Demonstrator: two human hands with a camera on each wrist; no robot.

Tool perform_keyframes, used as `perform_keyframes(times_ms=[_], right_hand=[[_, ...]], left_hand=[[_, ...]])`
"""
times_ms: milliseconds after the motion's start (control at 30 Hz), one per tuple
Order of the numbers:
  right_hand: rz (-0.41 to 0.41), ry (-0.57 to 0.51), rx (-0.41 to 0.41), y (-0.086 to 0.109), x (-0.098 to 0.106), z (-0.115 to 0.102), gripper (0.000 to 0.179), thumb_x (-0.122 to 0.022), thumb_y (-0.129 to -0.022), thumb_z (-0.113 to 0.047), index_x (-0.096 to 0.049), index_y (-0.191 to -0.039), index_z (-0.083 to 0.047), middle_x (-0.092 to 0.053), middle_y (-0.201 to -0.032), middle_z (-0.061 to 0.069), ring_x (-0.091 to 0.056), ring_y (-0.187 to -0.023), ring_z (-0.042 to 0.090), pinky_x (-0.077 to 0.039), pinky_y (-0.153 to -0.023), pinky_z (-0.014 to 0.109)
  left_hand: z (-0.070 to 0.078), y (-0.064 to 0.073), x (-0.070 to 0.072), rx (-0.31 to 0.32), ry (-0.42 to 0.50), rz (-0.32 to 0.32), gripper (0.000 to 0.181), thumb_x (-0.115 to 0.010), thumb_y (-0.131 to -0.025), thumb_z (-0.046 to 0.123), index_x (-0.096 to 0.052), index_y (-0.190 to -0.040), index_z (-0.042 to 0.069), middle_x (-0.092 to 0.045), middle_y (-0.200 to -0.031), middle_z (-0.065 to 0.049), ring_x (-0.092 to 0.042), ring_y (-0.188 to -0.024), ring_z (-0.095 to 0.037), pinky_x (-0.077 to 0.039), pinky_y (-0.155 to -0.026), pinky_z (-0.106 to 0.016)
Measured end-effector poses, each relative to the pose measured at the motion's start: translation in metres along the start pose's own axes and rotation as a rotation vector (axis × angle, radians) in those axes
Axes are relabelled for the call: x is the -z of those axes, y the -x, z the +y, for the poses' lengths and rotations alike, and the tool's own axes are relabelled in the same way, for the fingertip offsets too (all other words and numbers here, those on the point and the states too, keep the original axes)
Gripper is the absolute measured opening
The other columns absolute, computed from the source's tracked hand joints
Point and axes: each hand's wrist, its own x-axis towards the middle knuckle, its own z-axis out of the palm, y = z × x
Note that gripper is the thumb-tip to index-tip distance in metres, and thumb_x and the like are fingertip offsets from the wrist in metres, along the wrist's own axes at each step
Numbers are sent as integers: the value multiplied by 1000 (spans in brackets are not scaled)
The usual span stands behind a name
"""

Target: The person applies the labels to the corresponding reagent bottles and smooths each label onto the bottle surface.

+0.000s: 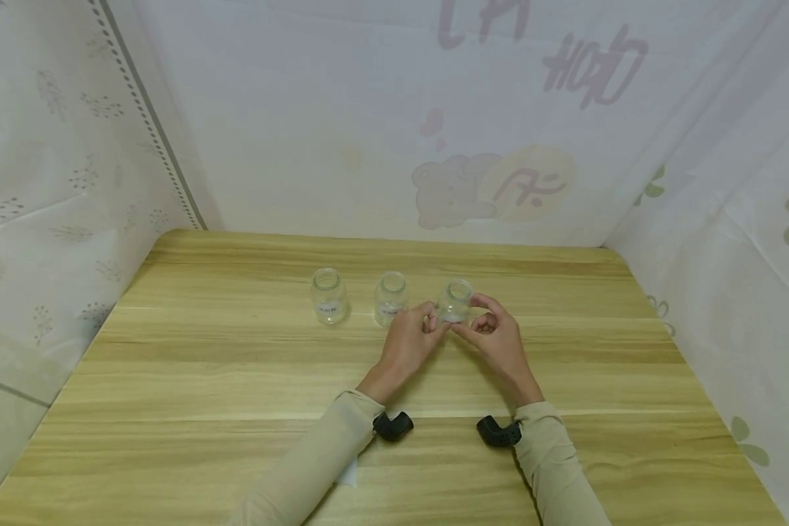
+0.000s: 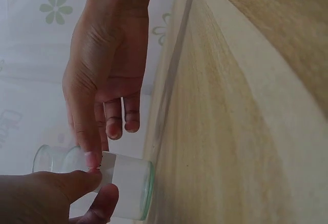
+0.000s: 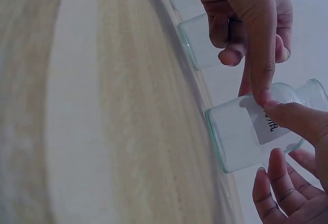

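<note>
In the head view a clear glass jar (image 1: 456, 305) with an open mouth stands at the right end of a row of similar jars, between the two hands. My left hand (image 1: 409, 337) holds its left side, thumb on the front. From the right, my right hand (image 1: 500, 345) grips it with thumb and index finger. Both thumb tips meet on the jar's white label (image 3: 265, 125), which carries dark print, partly covered. In the left wrist view the jar's lower glass (image 2: 132, 188) shows beyond the fingers. Whether its base touches the table cannot be told.
Two more labelled glass jars, the middle one (image 1: 391, 292) and the left one (image 1: 329, 296), stand upright on the wooden table (image 1: 204, 380). A white slip (image 1: 348, 473) lies partly under the left sleeve. Printed cloth (image 1: 289, 131) hangs behind the table's far edge.
</note>
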Motion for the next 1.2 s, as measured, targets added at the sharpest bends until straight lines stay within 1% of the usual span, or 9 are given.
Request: perform_keyframes(times_ms=[167,333,500,667,767,867,1000,1100,1200], right_hand=[[6,8,22,0,-1,0,56,-81,-88,0,-57,-138,5,-64,-85,23,-55,-68,14,-44,-61,20],[22,-15,69,-2,0,12,54,-78,-89,5,-58,-139,6,-67,-110,26,-58,-72,7,-47,-66,15],[18,-50,110,-2,2,15,51,-73,-90,11,-59,-139,8,-62,-130,27,-60,-76,5,-48,-68,15],[15,-13,77,1,2,-2,52,-76,-89,7,-57,-138,11,-67,-105,29,-60,-72,9,-49,-67,16],[12,8,55,5,3,-20,53,-77,-88,8,-57,-136,14,-66,-92,29,-59,-70,13,-49,-66,17],[15,-4,72,2,2,-13,52,-76,-88,9,-57,-137,14,-66,-98,33,-60,-71,14,-49,-66,16],[32,-24,98,-4,1,9,53,-76,-89,9,-57,-138,12,-65,-115,33,-60,-73,10,-49,-68,14],[45,-29,107,-4,0,14,52,-76,-89,9,-59,-138,9,-64,-125,29,-60,-74,5,-49,-68,13],[45,-28,102,-4,0,15,50,-75,-90,8,-61,-138,6,-64,-129,25,-60,-75,3,-50,-69,13]], left_hand=[[0,0,1,-9,-16,9,41,-80,-92,11,-45,-70,12,-61,-65,-5,-47,-59,-8,-44,-63,-23],[0,0,2,4,-9,-9,37,-74,-89,-7,-48,-69,11,-75,-112,-22,-66,-69,-17,-51,-63,-23],[1,-1,3,12,-6,-27,35,-73,-86,-7,-49,-69,12,-75,-83,-14,-56,-59,-11,-43,-56,-19],[1,-2,2,-16,-33,-19,40,-77,-94,11,-47,-69,13,-44,-58,3,-36,-52,-5,-34,-53,-20],[0,-2,1,-20,-30,-6,42,-78,-94,12,-46,-68,13,-52,-60,2,-41,-55,-5,-39,-58,-19],[-1,-3,1,0,-24,-13,42,-78,-94,11,-47,-67,13,-76,-87,-14,-66,-72,-14,-50,-68,-25],[-1,-3,3,27,-16,-37,40,-77,-94,9,-48,-66,12,-70,-123,-24,-71,-112,-33,-58,-84,-35],[0,-3,3,36,-6,-57,40,-76,-94,7,-48,-66,12,-68,-126,-24,-75,-98,-28,-58,-85,-32],[-1,-1,4,61,24,-74,40,-73,-93,-4,-47,-67,12,-66,-130,-24,-71,-68,-15,-55,-67,-24]])
